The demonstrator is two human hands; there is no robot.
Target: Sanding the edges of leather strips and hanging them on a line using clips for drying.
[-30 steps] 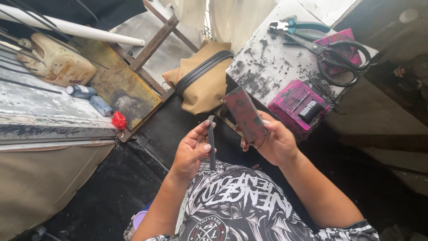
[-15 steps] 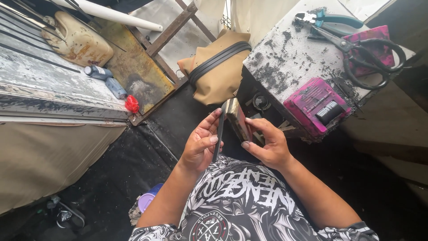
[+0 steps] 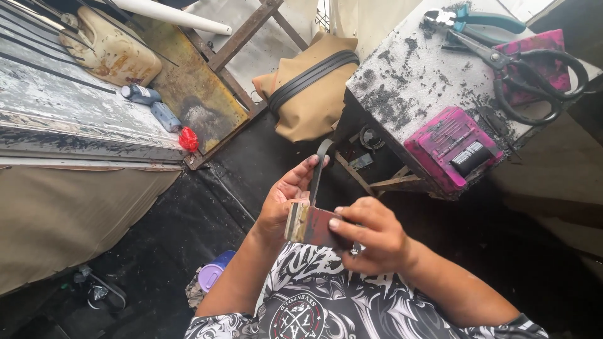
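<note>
The left hand (image 3: 286,198) holds a thin dark strip (image 3: 318,168) upright, its fingers pressed along the strip. The right hand (image 3: 372,235) pinches a small rusty reddish block (image 3: 311,225) (it looks like a worn sharpening block) against the strip's lower end, in front of the person's chest. Near, on the dirty work table (image 3: 408,81), lie a pink box (image 3: 453,147) and large scissors (image 3: 527,75).

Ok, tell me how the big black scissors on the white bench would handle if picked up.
The scissors look long-bladed metal, so probably stiff and fairly heavy. Their wide loop handles should give fingers an easy hold. They lie flat, partly on a pink box, so rolling seems unlikely.
</note>
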